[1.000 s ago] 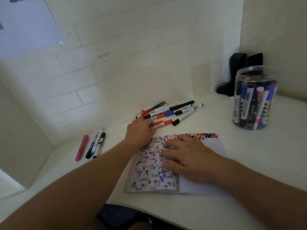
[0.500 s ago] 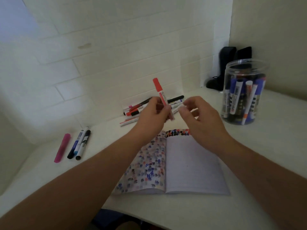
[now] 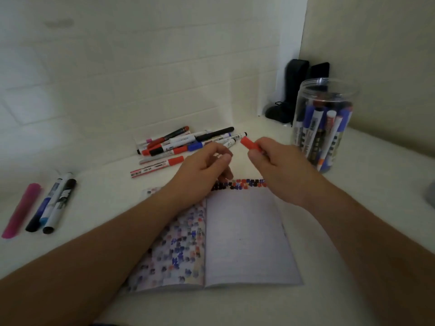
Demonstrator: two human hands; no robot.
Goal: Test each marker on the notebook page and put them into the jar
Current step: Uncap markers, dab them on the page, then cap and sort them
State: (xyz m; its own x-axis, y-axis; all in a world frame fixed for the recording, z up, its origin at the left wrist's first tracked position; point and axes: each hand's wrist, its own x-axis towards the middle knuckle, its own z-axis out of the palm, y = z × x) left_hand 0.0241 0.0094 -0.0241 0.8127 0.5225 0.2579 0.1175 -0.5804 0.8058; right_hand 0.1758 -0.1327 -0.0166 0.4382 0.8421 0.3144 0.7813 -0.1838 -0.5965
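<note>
Right hand (image 3: 280,165): hovering above the far edge of the notebook (image 3: 244,236), fingers curling round a red marker cap (image 3: 250,144) and pinching it.
Left hand (image 3: 202,170): hovering just beside the right hand, over the notebook's top left, fingers curling in; something seems to be sitting in the grip, but the hand is hiding it, so I cannot tell what it is holding.
Notebook: lying open on the white desk (image 3: 367,208); its left page is showing many colour dabs, and a row of dabs is running along the top of the right page.
Loose markers (image 3: 186,142): lying in a heap beyond the notebook, by the wall.
Jar (image 3: 322,125): standing right of the notebook, holding upright markers.
Three pens (image 3: 42,205): lying well left of the notebook.
</note>
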